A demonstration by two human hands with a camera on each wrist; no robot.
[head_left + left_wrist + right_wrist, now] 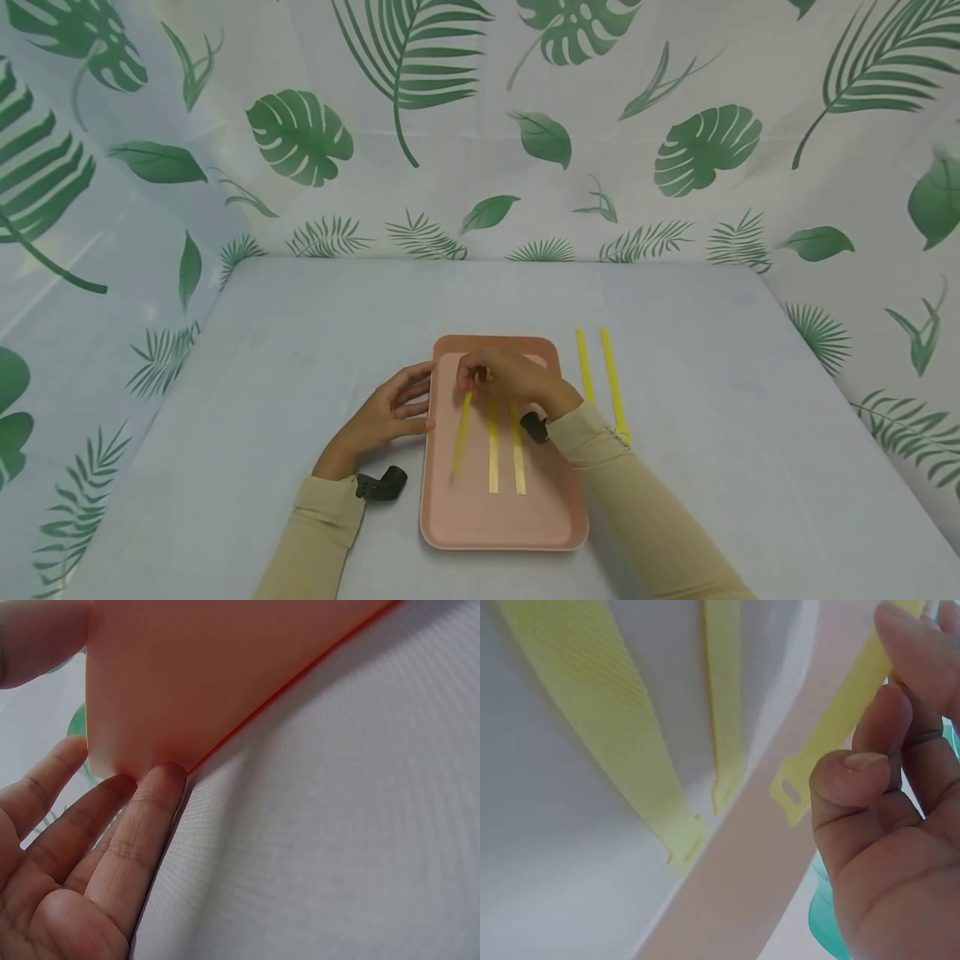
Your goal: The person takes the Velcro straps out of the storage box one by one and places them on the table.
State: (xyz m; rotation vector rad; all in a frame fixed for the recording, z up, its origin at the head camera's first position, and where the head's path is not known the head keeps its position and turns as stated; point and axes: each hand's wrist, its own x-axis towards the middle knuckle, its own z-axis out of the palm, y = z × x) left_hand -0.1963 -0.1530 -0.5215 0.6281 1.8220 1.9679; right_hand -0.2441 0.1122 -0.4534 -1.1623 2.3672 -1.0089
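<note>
My right hand [510,375] reaches over the pink tray [502,525] and pinches a thin yellow strip [462,433] near its far end. The strip's near end slants down toward the left side of the tray. Seen from the right wrist, the held strip [840,705] has a notched end with a small slot, beside my curled fingers. Two more yellow strips, one left [493,458] and one right [519,467], lie lengthwise in the tray, their far parts hidden by my right hand. My left hand [393,408] rests its loosely bent fingers against the tray's left side [150,690].
Two further yellow strips, one nearer the tray [585,367] and one farther right [611,367], lie on the white-covered table [712,375], partly behind my right sleeve [637,500]. Leaf-printed cloth [450,158] stands behind and along both sides.
</note>
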